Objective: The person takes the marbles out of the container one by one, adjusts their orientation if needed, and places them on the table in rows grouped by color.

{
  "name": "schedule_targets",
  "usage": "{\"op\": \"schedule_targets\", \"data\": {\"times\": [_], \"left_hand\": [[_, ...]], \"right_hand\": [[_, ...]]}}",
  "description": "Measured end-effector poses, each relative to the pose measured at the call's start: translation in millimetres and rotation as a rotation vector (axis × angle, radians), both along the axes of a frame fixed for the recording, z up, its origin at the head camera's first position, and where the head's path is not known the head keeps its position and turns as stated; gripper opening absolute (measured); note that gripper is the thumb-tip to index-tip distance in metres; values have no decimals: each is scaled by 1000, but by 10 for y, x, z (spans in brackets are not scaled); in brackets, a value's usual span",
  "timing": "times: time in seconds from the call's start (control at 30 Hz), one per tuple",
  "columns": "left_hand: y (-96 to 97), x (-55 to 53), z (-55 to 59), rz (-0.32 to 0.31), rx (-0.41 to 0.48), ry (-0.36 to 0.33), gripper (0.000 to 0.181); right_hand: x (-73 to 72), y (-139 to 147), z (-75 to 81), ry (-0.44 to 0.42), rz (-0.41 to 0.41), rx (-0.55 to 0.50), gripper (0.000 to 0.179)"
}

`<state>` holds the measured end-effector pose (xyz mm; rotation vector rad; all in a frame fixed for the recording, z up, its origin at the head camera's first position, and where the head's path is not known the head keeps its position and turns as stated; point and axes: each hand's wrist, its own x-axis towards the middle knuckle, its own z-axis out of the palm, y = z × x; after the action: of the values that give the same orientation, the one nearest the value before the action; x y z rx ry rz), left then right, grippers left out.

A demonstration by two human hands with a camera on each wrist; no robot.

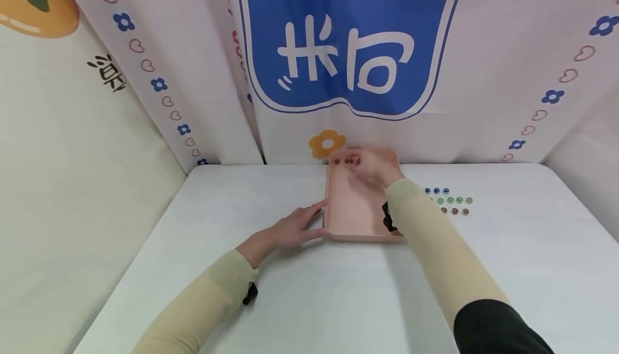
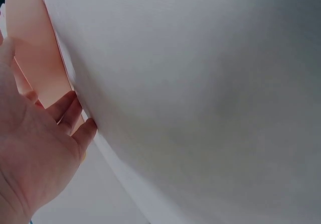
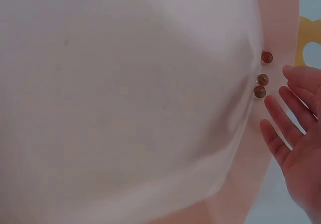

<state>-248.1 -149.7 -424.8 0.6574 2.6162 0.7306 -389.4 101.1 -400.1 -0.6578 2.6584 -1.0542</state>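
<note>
A shallow pink tray stands on the table against the back wall. My left hand touches its left side, thumb and fingers spread along the edge; in the left wrist view the fingers lie nearly straight at the rim. My right hand, blurred in the head view, is over the tray's far end. In the right wrist view its fingers are extended and apart, fingertips close beside brown glass beads. Three beads show there, two of them side by side, and nothing is visible between the fingers.
Right of the tray, small glass pieces lie on the white table in rows: blue beads, green beads and brown beads. My right forearm covers part of these rows. A printed cloth hangs right behind the tray.
</note>
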Motion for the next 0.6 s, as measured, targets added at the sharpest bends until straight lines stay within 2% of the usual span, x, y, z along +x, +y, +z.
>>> {"op": "schedule_targets", "data": {"times": [0.23,0.37,0.6], "left_hand": [[38,17,19,-8,1,0,82],[24,23,26,-10,7,4,81],[7,22,10,-2,-1,8,80]], "right_hand": [[-10,4,-102,15,-42,34,46],[-10,9,-106,28,-46,80,49],[-40,45,-140,2,-68,76,45]]}}
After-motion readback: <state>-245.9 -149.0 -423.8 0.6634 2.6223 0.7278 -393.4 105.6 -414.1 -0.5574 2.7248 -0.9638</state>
